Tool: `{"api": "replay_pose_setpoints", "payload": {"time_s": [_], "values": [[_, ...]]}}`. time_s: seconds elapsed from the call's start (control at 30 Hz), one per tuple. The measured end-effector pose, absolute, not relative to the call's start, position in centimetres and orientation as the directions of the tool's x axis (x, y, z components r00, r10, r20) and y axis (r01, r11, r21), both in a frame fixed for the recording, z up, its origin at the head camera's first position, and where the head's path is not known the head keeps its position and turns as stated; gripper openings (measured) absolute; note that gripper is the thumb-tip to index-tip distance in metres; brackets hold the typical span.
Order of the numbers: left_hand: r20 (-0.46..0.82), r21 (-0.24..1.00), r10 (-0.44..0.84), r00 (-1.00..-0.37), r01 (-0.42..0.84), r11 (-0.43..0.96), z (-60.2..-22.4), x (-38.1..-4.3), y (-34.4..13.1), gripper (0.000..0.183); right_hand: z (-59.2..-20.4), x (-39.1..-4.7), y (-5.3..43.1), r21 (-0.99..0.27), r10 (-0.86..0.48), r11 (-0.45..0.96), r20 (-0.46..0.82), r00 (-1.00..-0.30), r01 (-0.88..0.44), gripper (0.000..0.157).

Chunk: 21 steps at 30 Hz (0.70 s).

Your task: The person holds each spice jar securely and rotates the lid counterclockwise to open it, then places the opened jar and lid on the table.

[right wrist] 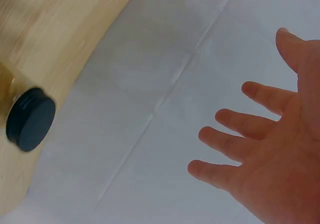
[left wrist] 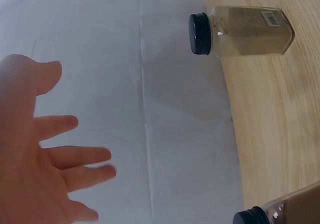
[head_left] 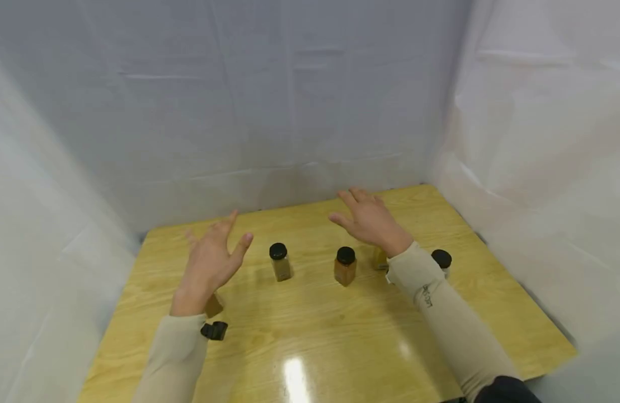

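Both hands hover over the table with fingers spread and nothing held. My left hand point(head_left: 211, 258) is left of a black-capped glass jar of greyish-brown powder point(head_left: 281, 265); another jar with brown contents point(head_left: 214, 305) shows partly behind that wrist. On the other side, my right hand point(head_left: 369, 219) is raised above and behind a jar of orange-brown powder point(head_left: 345, 267). A jar with yellow contents point(head_left: 380, 258) is half hidden by the right forearm. Beyond the same sleeve, the black cap of a further jar point(head_left: 441, 258) sticks out. In the left wrist view, the greyish-brown jar point(left wrist: 250, 31) carries a barcode label.
The jars stand spaced across a light wooden table point(head_left: 290, 324). White sheeting hangs behind it point(head_left: 290, 112) and along the left and right sides. A dark strap with a black buckle point(head_left: 214, 330) sits at the left cuff.
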<state>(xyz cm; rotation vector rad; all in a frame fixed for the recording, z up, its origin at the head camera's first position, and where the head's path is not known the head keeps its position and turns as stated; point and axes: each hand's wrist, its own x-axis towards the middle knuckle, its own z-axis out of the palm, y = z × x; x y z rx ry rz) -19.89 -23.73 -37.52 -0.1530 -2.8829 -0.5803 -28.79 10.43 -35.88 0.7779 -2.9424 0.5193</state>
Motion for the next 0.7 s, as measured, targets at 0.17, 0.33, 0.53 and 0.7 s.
{"api": "replay_pose_setpoints", "payload": {"time_s": [0.17,0.33,0.53,0.7], "values": [[0.345,0.430,-0.008,-0.938,0.151,0.890,-38.0,-19.4,-24.2,0.074,-35.7,-28.5,8.2,-0.302,-0.518,0.784,0.164,-0.840,-0.542,0.072],[0.433,0.388,-0.010,-0.901,0.177,0.905,-38.6,-19.0,-25.1,0.065,-35.7,-28.0,5.7,-0.288,-0.565,0.752,0.179,-0.805,-0.592,0.070],[0.459,0.372,-0.005,-0.888,0.187,0.909,-40.0,-18.3,-26.4,0.061,-35.8,-27.3,2.8,-0.276,-0.610,0.727,0.163,-0.776,-0.629,0.072],[0.385,0.424,-0.054,-0.921,0.124,0.897,-40.8,-17.0,-27.1,0.066,-36.1,-26.8,0.0,-0.282,-0.652,0.695,0.142,-0.745,-0.662,0.072]]}}
